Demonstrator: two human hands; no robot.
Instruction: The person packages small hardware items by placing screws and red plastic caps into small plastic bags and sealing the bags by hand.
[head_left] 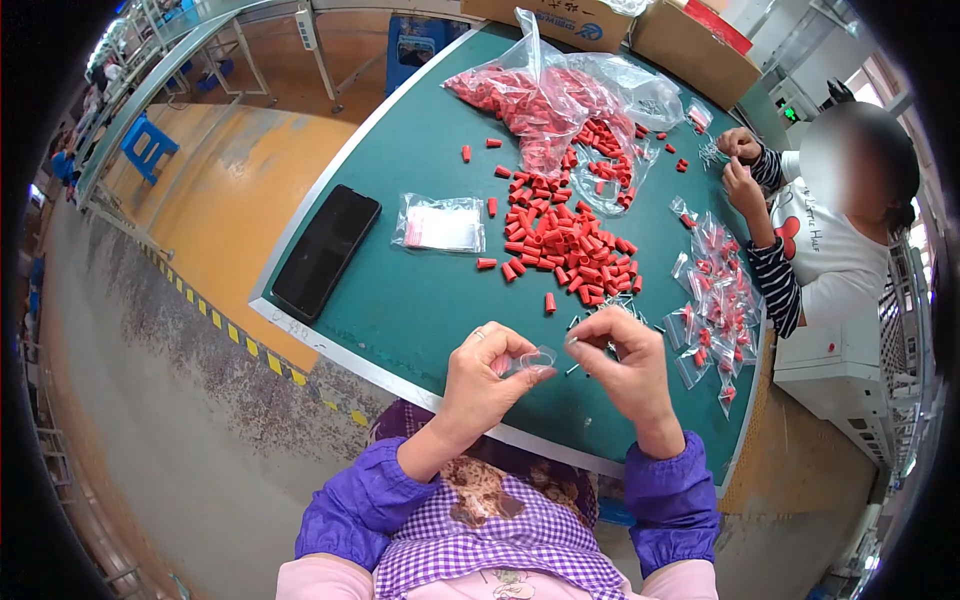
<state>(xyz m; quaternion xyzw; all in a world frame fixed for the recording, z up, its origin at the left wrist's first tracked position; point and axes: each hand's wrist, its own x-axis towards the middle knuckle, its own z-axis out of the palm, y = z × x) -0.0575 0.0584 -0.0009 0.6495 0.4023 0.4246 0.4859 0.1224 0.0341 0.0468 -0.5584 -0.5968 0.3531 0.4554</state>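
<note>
Just above the near edge of the table, my left hand [487, 377] pinches a small clear plastic bag [541, 357], its mouth spread toward the right. Close beside it, my right hand [628, 368] has thumb and forefinger pressed together on a small silvery piece that looks like a screw, mostly hidden by the fingers. Loose silver screws [573, 369] lie on the table under and behind my right hand. Beyond them spreads a heap of red plastic caps [560, 235], hollow and tapered. A stack of flat clear bags [441, 226] lies left of the heap.
A black phone [326, 252] rests along the table's left edge. Filled small bags [715, 300] are piled on the right. A large bag of red caps [530, 100] and cardboard boxes [690, 50] stand at the back. Across the right edge, another person's hands [740, 165] hold small items.
</note>
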